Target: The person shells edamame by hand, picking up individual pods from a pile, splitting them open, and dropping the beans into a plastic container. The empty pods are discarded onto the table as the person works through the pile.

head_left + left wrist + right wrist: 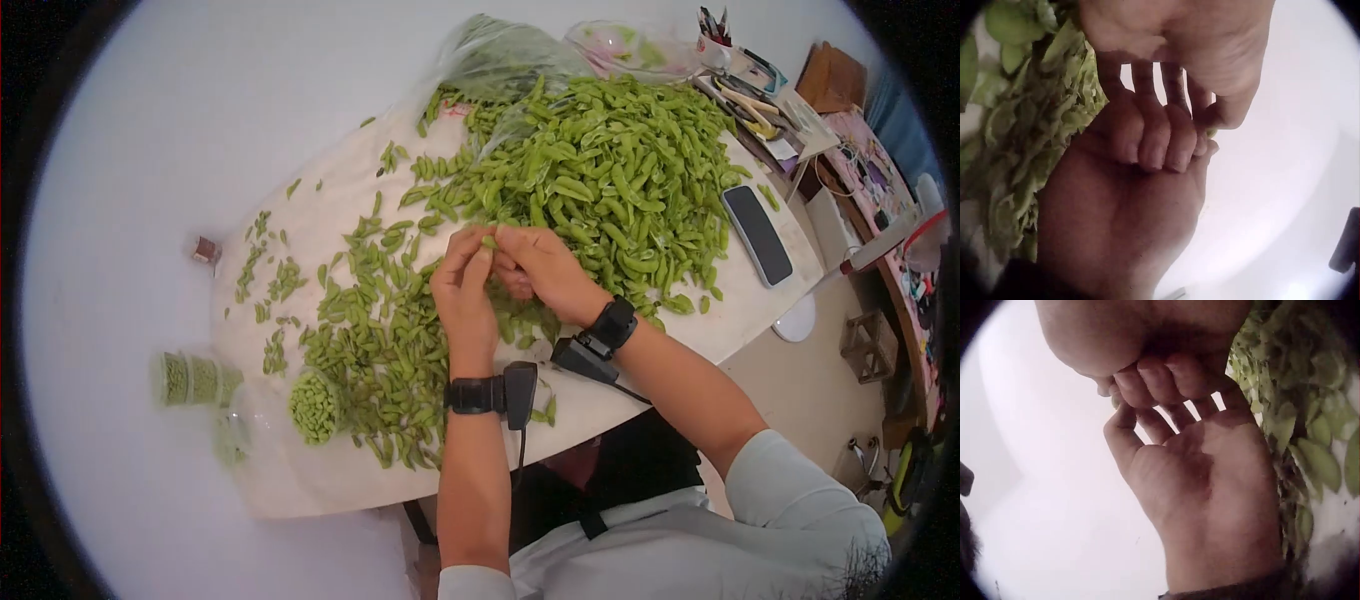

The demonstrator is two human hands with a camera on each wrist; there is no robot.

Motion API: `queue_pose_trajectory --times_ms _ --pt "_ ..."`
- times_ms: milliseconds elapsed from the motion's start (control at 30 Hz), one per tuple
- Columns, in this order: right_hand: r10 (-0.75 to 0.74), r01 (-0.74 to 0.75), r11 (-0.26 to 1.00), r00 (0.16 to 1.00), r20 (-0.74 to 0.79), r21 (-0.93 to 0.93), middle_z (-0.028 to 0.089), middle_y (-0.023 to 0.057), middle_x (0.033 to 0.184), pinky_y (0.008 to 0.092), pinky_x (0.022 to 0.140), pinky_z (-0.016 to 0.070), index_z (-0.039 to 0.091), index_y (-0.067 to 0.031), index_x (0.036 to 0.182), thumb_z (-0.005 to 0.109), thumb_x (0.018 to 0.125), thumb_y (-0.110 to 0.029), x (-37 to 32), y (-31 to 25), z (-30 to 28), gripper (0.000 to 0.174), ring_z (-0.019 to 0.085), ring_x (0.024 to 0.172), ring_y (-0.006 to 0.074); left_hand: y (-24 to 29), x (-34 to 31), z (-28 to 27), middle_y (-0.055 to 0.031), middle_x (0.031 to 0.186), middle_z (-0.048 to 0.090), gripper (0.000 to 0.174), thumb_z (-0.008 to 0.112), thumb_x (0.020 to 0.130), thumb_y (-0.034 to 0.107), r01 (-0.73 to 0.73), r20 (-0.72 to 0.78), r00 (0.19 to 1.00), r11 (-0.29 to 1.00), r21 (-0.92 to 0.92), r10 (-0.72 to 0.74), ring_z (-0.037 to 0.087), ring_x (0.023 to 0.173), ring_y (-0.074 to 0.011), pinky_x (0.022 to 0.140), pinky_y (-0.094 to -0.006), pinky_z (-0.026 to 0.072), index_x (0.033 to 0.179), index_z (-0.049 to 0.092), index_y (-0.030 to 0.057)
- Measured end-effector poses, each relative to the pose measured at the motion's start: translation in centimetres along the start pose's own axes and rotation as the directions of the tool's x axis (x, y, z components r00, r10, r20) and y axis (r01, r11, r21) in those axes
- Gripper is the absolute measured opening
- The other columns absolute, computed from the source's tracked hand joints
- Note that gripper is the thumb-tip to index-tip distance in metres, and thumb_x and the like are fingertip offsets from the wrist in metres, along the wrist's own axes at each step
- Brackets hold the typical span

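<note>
The left hand (468, 290) and right hand (550, 272) meet fingertip to fingertip at the pile's front edge. Between their thumbs and index fingers they pinch a green pod (489, 242). In the left wrist view, the left hand (1125, 200) has its other fingers curled towards its palm, and a sliver of the pod (1212, 133) shows. From the right wrist, the right hand (1204, 481) has its fingers bent against the left ones; the pod (1116, 400) is mostly hidden. Loose pods (375, 320) lie left of and below the hands.
A large heap of pods (630, 170) lies behind and right, beside a plastic bag (505, 55). A container of shelled beans (315, 407) stands at the front left, with more containers (190, 380) beyond. A phone (757, 236) lies right; tools (750, 105) sit behind it.
</note>
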State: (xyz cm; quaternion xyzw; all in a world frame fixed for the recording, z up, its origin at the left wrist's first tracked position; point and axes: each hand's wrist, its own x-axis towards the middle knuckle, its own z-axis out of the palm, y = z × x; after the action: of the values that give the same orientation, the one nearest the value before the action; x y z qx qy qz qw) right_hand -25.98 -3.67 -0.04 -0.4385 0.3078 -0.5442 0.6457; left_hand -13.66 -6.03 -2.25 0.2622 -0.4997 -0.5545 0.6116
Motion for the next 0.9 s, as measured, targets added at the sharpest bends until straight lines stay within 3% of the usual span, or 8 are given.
queue_pose_trajectory --times_ms 233,467,533,833,900 --pt "0.019 -0.02 0.999 1.0 0.011 0.047 0.034 -0.0064 0.055 0.0213 0.043 0.0222 0.041 -0.011 0.071 0.041 0.098 -0.044 -0.3 0.1 -0.1 0.043 0.028 0.047 0.0054 0.4 0.0 -0.3 -0.0076 0.116 0.056 0.026 0.057 0.088 0.009 -0.032 0.066 0.997 0.998 0.046 0.029 0.051 0.106 -0.0158 0.096 -0.0297 0.0378 0.109 0.06 -0.0067" --pt "-0.023 0.022 0.998 1.0 -0.011 -0.054 0.035 -0.0065 0.056 0.0221 0.044 0.0216 0.042 -0.0114 0.068 0.041 0.098 -0.044 -0.4 0.2 0.3 0.044 0.027 0.047 0.0052 0.6 -0.2 -0.1 -0.0084 0.117 0.056 0.025 0.057 0.087 0.006 -0.067 0.056 0.996 0.997 0.03 0.065 0.051 0.106 -0.0163 0.097 -0.03 0.0363 0.108 0.061 -0.0061" --pt "-0.006 0.006 1.0 1.0 -0.019 -0.025 0.035 -0.0064 0.056 0.0224 0.044 0.0215 0.042 -0.0111 0.067 0.041 0.098 -0.043 -0.4 -0.3 0.5 0.045 0.027 0.047 0.0055 0.7 -0.2 -0.1 -0.0092 0.113 0.057 0.021 0.058 0.085 0.005 -0.071 0.041 0.997 0.997 0.023 0.07 0.053 0.105 -0.0172 0.094 -0.0302 0.0387 0.104 0.063 -0.0042" --pt "-0.113 0.102 0.968 0.993 -0.034 -0.229 0.037 -0.0054 0.057 0.0222 0.045 0.0236 0.044 -0.0099 0.067 0.04 0.098 -0.043 -0.3 0.7 0.4 0.046 0.03 0.05 0.0057 0.3 0.0 -0.6 -0.0078 0.105 0.056 0.018 0.055 0.081 0.0 -0.102 0.027 0.995 0.99 0.096 0.099 0.054 0.098 -0.0165 0.089 -0.028 0.0403 0.096 0.065 -0.0038" --pt "-0.079 0.072 0.979 0.996 -0.028 -0.191 0.038 -0.005 0.057 0.0223 0.045 0.0237 0.044 -0.0098 0.067 0.039 0.098 -0.044 -0.3 0.8 0.3 0.047 0.03 0.05 0.0058 0.1 0.0 -0.7 -0.0056 0.101 0.057 0.018 0.053 0.082 -0.001 -0.105 0.035 0.994 0.987 0.117 0.102 0.053 0.093 -0.0141 0.086 -0.0263 0.0404 0.096 0.064 -0.0035"
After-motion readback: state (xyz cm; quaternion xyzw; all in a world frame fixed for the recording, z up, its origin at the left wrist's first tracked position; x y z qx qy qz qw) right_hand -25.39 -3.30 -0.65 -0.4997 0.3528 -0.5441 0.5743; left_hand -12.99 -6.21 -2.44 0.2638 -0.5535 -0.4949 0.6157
